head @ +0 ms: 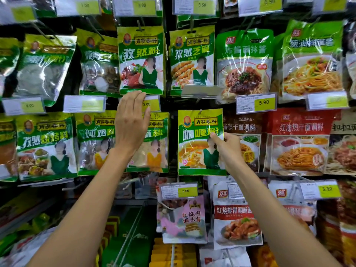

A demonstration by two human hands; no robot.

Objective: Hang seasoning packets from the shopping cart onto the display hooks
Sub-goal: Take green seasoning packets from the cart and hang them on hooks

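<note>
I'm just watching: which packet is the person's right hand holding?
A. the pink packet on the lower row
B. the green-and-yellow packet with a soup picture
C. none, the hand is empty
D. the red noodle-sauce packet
B: the right hand pinches the right edge of the green-and-yellow packet in the middle row.

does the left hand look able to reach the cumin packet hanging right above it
Probably yes: the left hand is open, its fingertips at the bottom edge of the cumin packet, nothing in between.
</note>
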